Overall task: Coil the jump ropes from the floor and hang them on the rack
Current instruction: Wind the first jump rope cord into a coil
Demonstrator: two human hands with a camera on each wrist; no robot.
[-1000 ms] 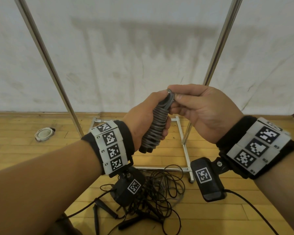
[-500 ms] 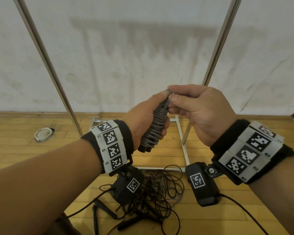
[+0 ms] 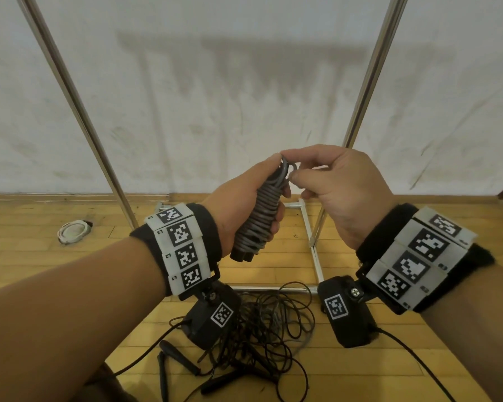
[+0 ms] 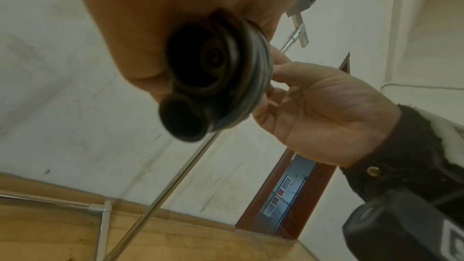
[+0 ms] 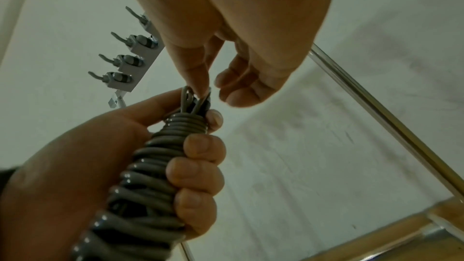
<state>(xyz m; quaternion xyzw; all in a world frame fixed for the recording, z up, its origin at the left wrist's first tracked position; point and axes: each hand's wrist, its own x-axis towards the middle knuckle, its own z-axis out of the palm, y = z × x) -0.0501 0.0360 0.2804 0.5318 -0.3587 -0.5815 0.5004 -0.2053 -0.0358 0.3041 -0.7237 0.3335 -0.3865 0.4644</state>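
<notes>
The rack [image 3: 105, 158] stands in front of you against the wall, its 2 slanted poles rising from a floor frame, and its hooks [image 5: 118, 61] show overhead in the right wrist view, 4 of them in a row. On the floor below your wrists lies a pile [image 3: 262, 335] of loose black ropes with handles, still tangled; a small white coil [image 3: 71, 232] lies apart to the left. Your left hand [image 3: 238, 207] is wrapped around the bundle [image 3: 262, 216], a grey rope wound in tight turns over its 2 handles, held upright between you and the rack. Your right hand [image 3: 340, 187] pinches the loop [image 5: 194, 99] of cord standing out of the top, thumb and forefinger closed on it. Judging by the look, the bundle is light and firm across the handles, but the glossy cord seems springy and slick, so the turns may slacken if your left hand loosens. Keep hold around the middle, and pull the loop open wide enough to slip over a hook.
</notes>
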